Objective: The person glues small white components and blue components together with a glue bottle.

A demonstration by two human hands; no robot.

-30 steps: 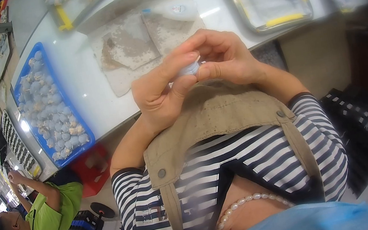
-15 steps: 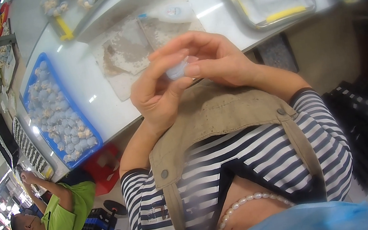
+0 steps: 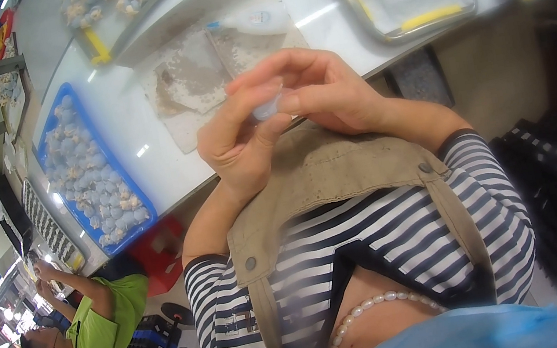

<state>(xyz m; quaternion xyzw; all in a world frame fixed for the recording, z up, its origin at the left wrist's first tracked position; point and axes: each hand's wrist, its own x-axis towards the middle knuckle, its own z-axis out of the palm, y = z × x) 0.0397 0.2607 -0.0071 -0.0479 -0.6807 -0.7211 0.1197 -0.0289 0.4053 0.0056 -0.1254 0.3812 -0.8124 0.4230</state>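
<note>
"What have you got?"

"A piece, small and pale blue, just above my apron. My left hand grasps it between thumb and fingers; my right hand grips it from the other side, thumb pressed close. My fingers hide much of it."

"How does it handle?"

"Light, I'd judge, and probably stiff. It looks smooth, so it could slip, and a thin edge might be fragile. I can't tell how thick it is."

"Where would you take hold?"

"By opposite sides, fingers facing each other, squeezing gently."

"And around you?"

"Just beyond my hands, cardboard lies on the worktop, a white bottle on it. To my left, a blue tray holds many blue-and-cream figures. Farther left sits a co-worker in green."
</note>
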